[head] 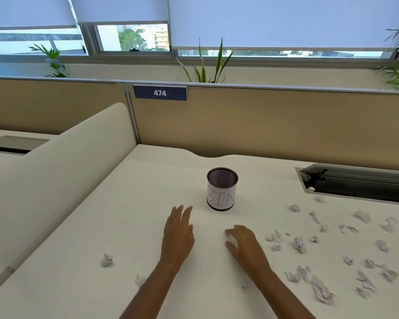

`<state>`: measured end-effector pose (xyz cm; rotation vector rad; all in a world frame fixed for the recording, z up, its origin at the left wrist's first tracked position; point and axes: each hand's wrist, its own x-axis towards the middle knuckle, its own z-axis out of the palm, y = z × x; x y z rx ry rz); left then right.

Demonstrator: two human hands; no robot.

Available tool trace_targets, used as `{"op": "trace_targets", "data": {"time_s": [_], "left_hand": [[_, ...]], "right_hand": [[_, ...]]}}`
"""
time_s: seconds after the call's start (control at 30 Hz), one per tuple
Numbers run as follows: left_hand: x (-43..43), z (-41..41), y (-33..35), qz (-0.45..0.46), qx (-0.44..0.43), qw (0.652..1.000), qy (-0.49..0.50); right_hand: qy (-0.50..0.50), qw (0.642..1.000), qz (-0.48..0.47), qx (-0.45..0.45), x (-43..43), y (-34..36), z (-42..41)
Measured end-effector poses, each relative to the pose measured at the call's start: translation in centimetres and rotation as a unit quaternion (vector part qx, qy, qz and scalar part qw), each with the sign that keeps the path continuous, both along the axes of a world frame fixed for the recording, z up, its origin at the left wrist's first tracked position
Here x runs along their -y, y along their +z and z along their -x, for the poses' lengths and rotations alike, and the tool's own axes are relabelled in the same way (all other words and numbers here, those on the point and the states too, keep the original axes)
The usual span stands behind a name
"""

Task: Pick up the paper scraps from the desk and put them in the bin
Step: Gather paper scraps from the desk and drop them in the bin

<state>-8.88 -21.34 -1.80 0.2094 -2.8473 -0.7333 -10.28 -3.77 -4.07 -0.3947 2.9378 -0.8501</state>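
Note:
A small mesh bin [222, 192] with a white label reading "BIN" stands upright in the middle of the cream desk [124, 226]. My left hand [177, 231] lies flat just left of and in front of the bin, fingers spread, holding nothing. My right hand [242, 244] hovers in front of the bin with its fingers curled around a small white paper scrap [231, 238]. Several crumpled paper scraps [300, 244] lie scattered to the right of my right hand. One scrap [107, 259] lies to the left, and another [139, 279] rests by my left forearm.
An open cable tray [355, 183] is sunk into the desk at the back right. A tan partition [263, 125] with a "474" sign closes the back, and a curved cream divider [67, 171] runs along the left. Plants stand behind the partition.

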Motion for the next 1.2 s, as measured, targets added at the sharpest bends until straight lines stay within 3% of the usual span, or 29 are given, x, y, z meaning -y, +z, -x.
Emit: {"op": "trace_targets", "data": {"time_s": [0.2,0.4,0.67,0.83,0.97,1.03,1.1,1.2], "left_hand": [[4.3,-4.0,-1.3,0.074,-0.009,0.995,0.064],[8.3,-7.1,-1.1,0.108,0.037,0.975,0.188],[9.0,-8.8,-1.6,0.020,0.046,0.968,0.246],[9.2,-9.8,-2.4,0.017,0.018,0.966,0.257],[8.4,-9.7,-2.6,-0.053,-0.029,0.975,0.213],[7.8,-9.2,-2.1,-0.123,-0.054,0.974,0.184],[6.7,-8.5,-1.4,-0.210,-0.051,0.965,0.149],[4.6,-7.3,-0.4,-0.299,-0.037,0.948,0.104]], "right_hand": [[-0.002,0.998,-0.055,-0.028,1.9,-1.2,-2.9],[0.111,0.994,-0.005,-0.003,6.3,0.4,-5.4],[0.290,0.957,-0.009,-0.005,14.1,1.5,-9.1],[0.316,0.944,-0.083,-0.039,14.3,1.4,-8.7],[0.293,0.946,-0.121,-0.069,13.0,0.9,-7.8],[0.234,0.968,-0.074,-0.056,12.1,0.9,-7.0],[0.143,0.989,0.046,-0.009,11.3,1.4,-6.3],[0.008,0.960,0.259,0.111,10.2,2.4,-5.6]]}}
